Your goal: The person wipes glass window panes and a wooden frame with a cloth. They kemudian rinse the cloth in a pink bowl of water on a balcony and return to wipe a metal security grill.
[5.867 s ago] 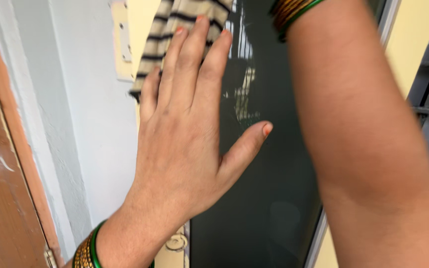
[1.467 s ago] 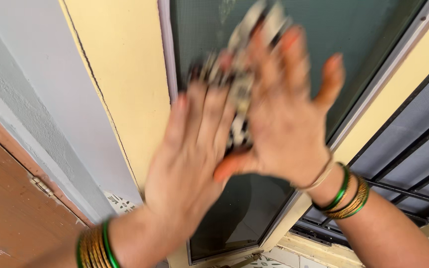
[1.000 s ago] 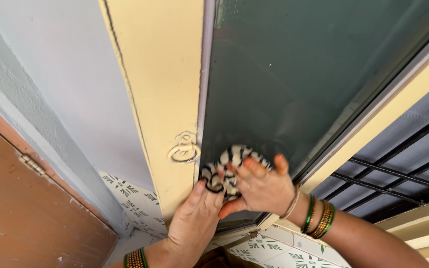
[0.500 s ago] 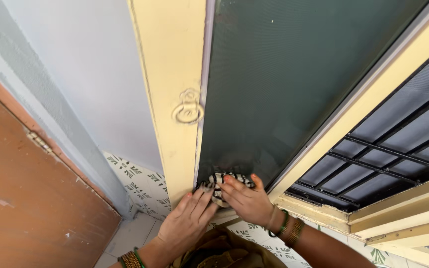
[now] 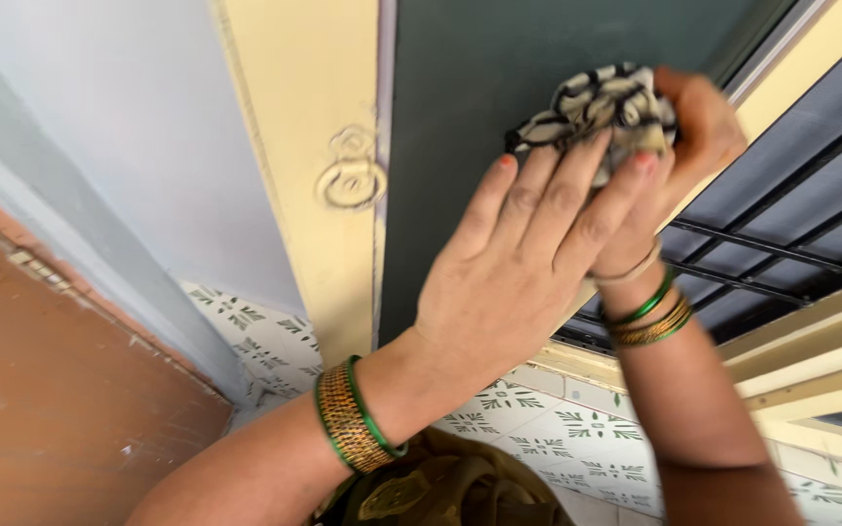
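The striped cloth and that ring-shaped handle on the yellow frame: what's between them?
In the head view, only bare dark green glass and a thin pale edge strip separate the striped cloth from the ring handle.

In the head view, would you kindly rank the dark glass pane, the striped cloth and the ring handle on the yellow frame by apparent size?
1. dark glass pane
2. striped cloth
3. ring handle
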